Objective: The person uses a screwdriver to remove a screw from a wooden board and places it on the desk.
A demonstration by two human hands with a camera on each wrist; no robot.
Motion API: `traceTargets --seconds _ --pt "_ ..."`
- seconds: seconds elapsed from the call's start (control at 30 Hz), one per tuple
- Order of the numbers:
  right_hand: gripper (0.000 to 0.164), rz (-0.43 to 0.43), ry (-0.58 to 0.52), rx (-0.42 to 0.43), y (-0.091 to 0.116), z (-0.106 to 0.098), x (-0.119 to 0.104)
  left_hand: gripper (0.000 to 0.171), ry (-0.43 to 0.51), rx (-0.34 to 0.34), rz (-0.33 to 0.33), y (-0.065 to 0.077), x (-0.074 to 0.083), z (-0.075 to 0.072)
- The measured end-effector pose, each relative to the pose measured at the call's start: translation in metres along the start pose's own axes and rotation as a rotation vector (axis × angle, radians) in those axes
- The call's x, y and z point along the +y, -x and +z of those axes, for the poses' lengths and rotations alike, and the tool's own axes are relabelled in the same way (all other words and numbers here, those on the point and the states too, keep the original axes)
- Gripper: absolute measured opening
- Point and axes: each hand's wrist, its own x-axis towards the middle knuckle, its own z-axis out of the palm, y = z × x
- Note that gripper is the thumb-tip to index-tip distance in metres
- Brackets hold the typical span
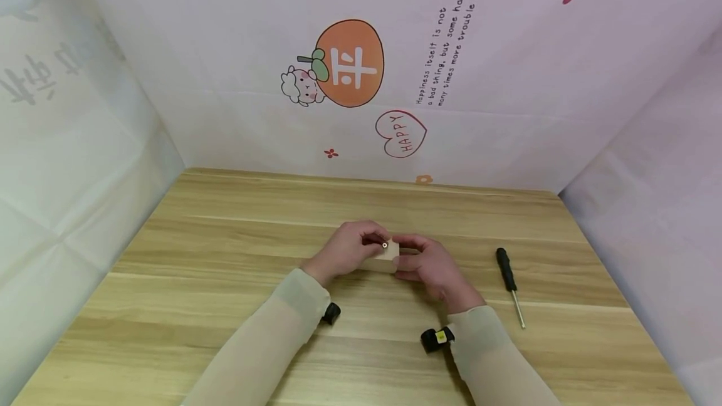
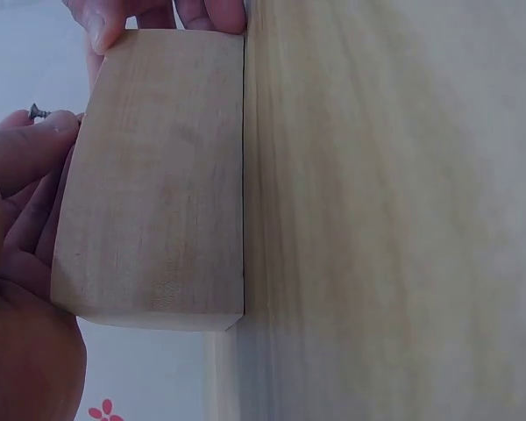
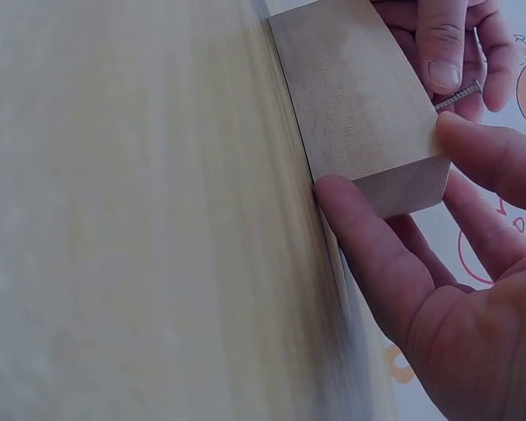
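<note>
A pale wooden block [image 1: 379,264] lies on the table between the two hands. Near its right end a screw [image 3: 463,92] stands up from the top face; its tip is hidden, so I cannot tell how deep it sits. My left hand [image 1: 350,249] pinches the screw between thumb and fingers, just below the head, as the left wrist view shows. At the block's right end, my right hand [image 1: 431,265] grips the wood, thumb on the near lower edge and fingers around the end and top.
To the right of the right hand lies a screwdriver [image 1: 506,271] with a black handle, its metal shaft towards the table's front. The wood-grain table [image 1: 237,331] meets a printed white cloth wall [image 1: 479,143] at the back, with cloth on both sides.
</note>
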Motion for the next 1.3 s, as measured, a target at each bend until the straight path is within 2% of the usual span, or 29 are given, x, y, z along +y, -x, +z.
traceTargets --seconds 0.27,0.37,0.67,0.77,0.97,1.03,1.13,1.3 --pt "0.053 0.000 0.002 -0.018 0.000 -0.001 0.001 0.013 -0.070 0.000 0.039 0.000 0.003 0.001" --pt "0.053 -0.001 0.001 -0.023 -0.001 -0.001 0.001 0.013 -0.048 0.016 0.020 0.000 0.003 0.003" --pt "0.052 -0.003 0.007 -0.018 0.000 0.001 -0.001 0.009 0.182 0.176 -0.146 -0.005 0.004 0.005" --pt "0.052 0.000 0.013 -0.017 0.001 0.001 -0.002 0.010 0.248 0.200 -0.209 -0.007 0.004 0.002" --pt "0.052 -0.007 0.019 -0.020 0.001 0.002 -0.002 0.022 0.580 0.203 -0.274 -0.003 0.004 -0.007" --pt "0.052 -0.009 0.015 -0.021 0.000 0.002 -0.001 0.024 0.659 0.198 -0.288 -0.002 0.003 -0.011" --pt "0.053 -0.009 0.009 -0.022 -0.002 0.001 0.000 0.028 0.695 0.191 -0.315 0.003 0.002 -0.022" --pt "0.053 -0.014 0.012 -0.016 -0.002 -0.001 0.000 0.028 0.646 0.206 -0.374 0.016 -0.003 -0.046"
